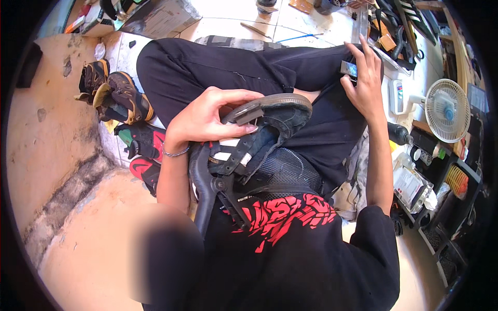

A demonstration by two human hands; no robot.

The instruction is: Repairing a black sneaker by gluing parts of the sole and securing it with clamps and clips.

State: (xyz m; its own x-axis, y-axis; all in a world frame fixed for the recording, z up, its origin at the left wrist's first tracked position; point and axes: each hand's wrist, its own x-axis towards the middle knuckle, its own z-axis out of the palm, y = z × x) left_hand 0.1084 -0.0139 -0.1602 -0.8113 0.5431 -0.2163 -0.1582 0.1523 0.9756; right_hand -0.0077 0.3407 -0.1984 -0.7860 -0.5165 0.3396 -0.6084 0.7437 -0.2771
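Black shoe (270,124)'s up over the lap (218,72), left hand (210,114) pinching it, thumb against fingers. Right hand (364,85)'s at the lap's right edge, fingers spread by some small gadget (351,68), can't tell if gripped. Brown shoes (124,96) line the tiled floor (207,26)'s left edge, white fan (447,110) near its right.

Below the fingers of the left hand (199,118), big jagged red lettering (280,211) spreads across the chest of the black T-shirt (295,259), with a scrap of small pale print at its upper left edge. Tiny gold-toned marks sit on the dark shoe (267,137) by those fingers, too small for me to read. Down and right from the fingers of the right hand (365,85), a white packet (408,185) carries fine, illegible dark print.
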